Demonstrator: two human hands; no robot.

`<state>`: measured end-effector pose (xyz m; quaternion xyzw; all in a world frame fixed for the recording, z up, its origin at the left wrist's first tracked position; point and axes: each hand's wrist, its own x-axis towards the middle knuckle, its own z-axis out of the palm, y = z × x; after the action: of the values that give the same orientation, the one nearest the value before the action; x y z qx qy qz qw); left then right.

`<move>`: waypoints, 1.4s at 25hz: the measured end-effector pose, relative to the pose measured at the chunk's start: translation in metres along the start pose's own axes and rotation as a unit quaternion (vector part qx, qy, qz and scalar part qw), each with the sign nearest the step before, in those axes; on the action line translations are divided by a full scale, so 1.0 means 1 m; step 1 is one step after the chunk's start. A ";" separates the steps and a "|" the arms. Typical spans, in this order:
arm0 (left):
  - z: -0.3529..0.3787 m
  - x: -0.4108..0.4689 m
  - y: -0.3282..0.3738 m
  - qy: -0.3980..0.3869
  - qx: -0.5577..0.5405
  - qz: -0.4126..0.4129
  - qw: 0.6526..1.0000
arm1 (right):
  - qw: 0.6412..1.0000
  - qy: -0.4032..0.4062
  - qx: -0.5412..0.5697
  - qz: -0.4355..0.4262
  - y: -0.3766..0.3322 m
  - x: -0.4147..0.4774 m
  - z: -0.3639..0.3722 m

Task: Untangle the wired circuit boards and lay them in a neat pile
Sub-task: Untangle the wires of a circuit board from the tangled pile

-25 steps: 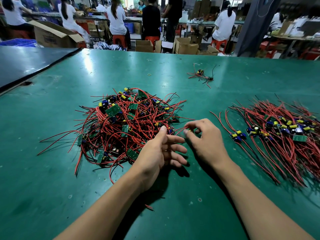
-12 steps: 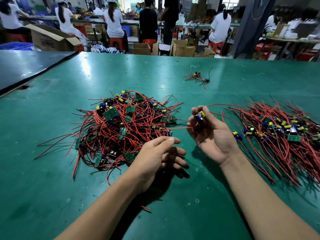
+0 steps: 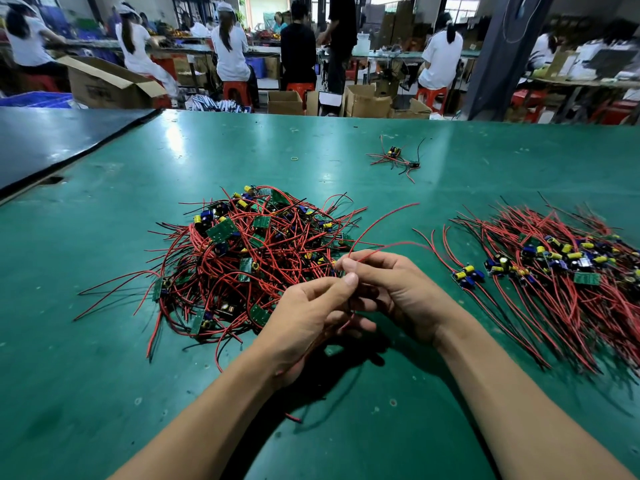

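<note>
Hands closed together since half a second ago, and the right hand turned palm-down. One tangled heap of boards lay left on the green table. Left hand pinched a red wire, thumb on top. The right hand's fingers curled round the same wire, near centre, just beside the heap. One rubber band and one stray cluster sat far. One neat pile lay right.
</note>
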<state>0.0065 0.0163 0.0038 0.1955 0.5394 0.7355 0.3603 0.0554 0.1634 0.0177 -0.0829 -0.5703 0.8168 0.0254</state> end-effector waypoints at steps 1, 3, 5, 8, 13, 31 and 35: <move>0.000 0.000 -0.002 -0.004 -0.003 0.003 1.000 | 1.000 0.007 0.007 0.010 0.001 0.000 0.001; -0.001 0.001 -0.003 -0.007 -0.007 0.008 1.000 | 0.999 0.030 0.016 0.018 0.002 0.003 0.004; -0.001 0.000 -0.003 -0.015 0.001 0.011 1.000 | 0.997 0.073 0.033 -0.002 0.002 0.007 0.005; 0.000 -0.002 -0.001 -0.027 -0.002 0.011 1.000 | 0.991 0.122 0.052 -0.024 0.000 0.011 0.001; 0.000 0.000 0.000 -0.001 0.016 -0.003 1.000 | 0.993 0.113 -0.013 -0.025 -0.001 0.007 -0.003; 0.000 0.000 0.001 0.086 0.030 0.024 0.996 | 0.972 0.040 -0.230 0.001 -0.004 -0.004 0.008; -0.002 0.002 0.004 0.044 0.004 -0.017 0.999 | 0.990 -0.008 -0.138 0.027 -0.004 -0.001 0.004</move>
<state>0.0023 0.0161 0.0070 0.1553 0.5606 0.7352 0.3479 0.0554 0.1609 0.0233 -0.0949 -0.6755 0.7311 -0.0131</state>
